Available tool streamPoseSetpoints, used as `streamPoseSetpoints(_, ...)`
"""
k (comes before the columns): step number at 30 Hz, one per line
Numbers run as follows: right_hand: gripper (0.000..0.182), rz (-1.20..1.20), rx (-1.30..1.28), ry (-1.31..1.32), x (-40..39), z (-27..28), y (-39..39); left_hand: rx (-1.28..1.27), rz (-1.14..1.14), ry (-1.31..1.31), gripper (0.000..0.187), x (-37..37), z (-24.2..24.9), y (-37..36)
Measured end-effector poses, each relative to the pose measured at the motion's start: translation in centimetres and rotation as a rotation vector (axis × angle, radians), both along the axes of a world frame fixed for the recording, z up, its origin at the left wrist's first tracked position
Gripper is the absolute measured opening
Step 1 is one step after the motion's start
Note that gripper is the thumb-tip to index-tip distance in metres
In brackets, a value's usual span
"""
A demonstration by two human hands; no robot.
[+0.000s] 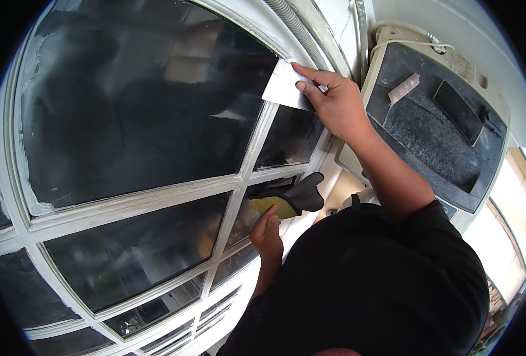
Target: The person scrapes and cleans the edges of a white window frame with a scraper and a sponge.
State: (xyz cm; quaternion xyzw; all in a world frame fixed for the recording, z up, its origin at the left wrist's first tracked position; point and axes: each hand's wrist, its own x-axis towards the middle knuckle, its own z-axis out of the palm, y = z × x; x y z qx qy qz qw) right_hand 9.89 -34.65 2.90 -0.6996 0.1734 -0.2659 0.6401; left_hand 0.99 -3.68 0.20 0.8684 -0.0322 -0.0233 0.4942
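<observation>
My right hand [333, 101] pinches a flat, pale metallic sheet [287, 86] between thumb and fingers. The sheet lies against the white window frame [255, 142] at the corner of the large dark pane [138, 107]. Lower down, my left hand [267, 234] holds a yellow-green sheet [273, 206] with a torn-looking edge, in front of a small pane. A curled dark grey piece [304, 194] extends from the yellow-green sheet toward my body; it looks like the same sheet's other side, folded over.
On the right, a washing machine [377, 89] carries a phone [459, 113] and a small pale pink strip [403, 89] on its dark lid. A grey corrugated hose [298, 31] runs along the wall above my right hand. Several smaller panes continue at lower left.
</observation>
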Motion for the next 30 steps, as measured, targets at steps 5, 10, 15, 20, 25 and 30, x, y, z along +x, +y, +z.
streamPoseSetpoints(5, 0.033, -0.002, 0.007, 0.013, -0.1, 0.6, 0.2, 0.023, 0.004, -0.013, 0.026, 0.0, 0.3, -0.2)
streamPoseSetpoints(10, 0.033, -0.017, -0.019, -0.030, 0.2, 0.4, 0.1, 0.036, -0.008, -0.009, 0.025, 0.1, 0.2, -0.2)
streamPoseSetpoints(15, 0.033, 0.013, 0.043, 0.023, 0.1, 0.6, 0.2, 0.015, -0.005, -0.009, 0.025, 0.2, 0.2, -0.2)
streamPoseSetpoints(20, 0.032, -0.040, -0.041, -0.077, 0.6, -0.2, 0.3, -0.002, -0.009, -0.007, 0.026, 0.3, 0.4, -0.5)
streamPoseSetpoints(25, 0.032, -0.024, 0.007, -0.060, 0.4, 0.9, 0.5, -0.016, -0.001, -0.001, 0.025, 0.2, 0.2, -0.3)
streamPoseSetpoints(30, 0.031, -0.031, 0.039, -0.027, 0.4, 1.0, 0.3, 0.016, -0.015, -0.018, 0.025, 0.3, 0.1, -0.1)
